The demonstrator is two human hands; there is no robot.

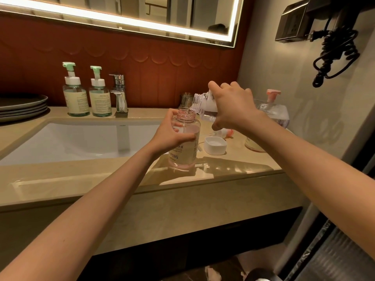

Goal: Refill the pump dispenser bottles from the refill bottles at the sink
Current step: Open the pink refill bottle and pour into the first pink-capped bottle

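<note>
A stack of dark plates, seemingly four, is sitting at the counter's far left. Two green-pump dispenser bottles are standing side by side behind the sink, just left of one chrome faucet. The left hand is curling its fingers round one uncapped pink-tinted dispenser bottle, which is standing upright on the counter right of the sink. The right hand is gripping one clear refill bottle, tilting its mouth over the open neck; clear liquid is running in. One white cap and one detached pump head are lying nearby. One pink-pump bottle is standing at the far right.
</note>
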